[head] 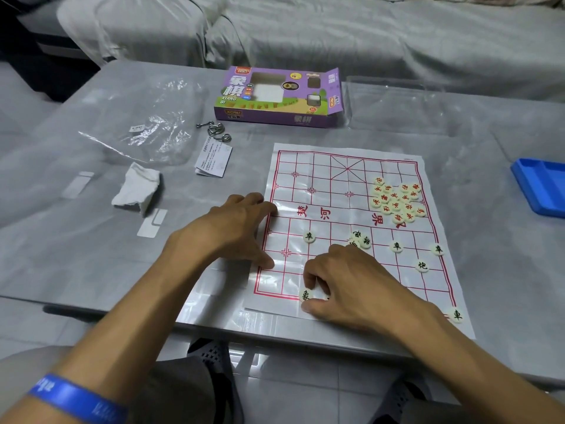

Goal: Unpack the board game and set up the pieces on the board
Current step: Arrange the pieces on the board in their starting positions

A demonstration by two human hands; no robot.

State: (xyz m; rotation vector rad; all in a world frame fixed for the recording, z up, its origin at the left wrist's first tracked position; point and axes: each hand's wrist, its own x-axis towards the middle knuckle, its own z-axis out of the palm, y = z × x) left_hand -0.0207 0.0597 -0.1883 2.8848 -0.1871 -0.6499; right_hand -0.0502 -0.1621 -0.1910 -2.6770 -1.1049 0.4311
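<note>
A white paper xiangqi board (pixel 333 206) with red lines lies flat on the grey table. My right hand (pixel 345 286) pinches a cream disc with a black character (pixel 305 295) at the board's near edge. My left hand (pixel 241 228) lies flat with straight fingers pressing the board's left edge. Several red-lettered discs (pixel 397 200) are heaped at the right of the board. Black-lettered discs (pixel 309 237) lie scattered on the near half, one (pixel 457 315) at the near right corner. The purple game box (pixel 279 97) lies open behind the board.
A clear plastic bag (pixel 143 123), crumpled tissue (pixel 137 188), metal ring puzzle (pixel 215 130) and folded leaflet (pixel 214 162) lie to the left. A clear plastic tray (pixel 394 102) sits right of the box. A blue tray (pixel 541 185) is at the right edge. A covered sofa stands behind.
</note>
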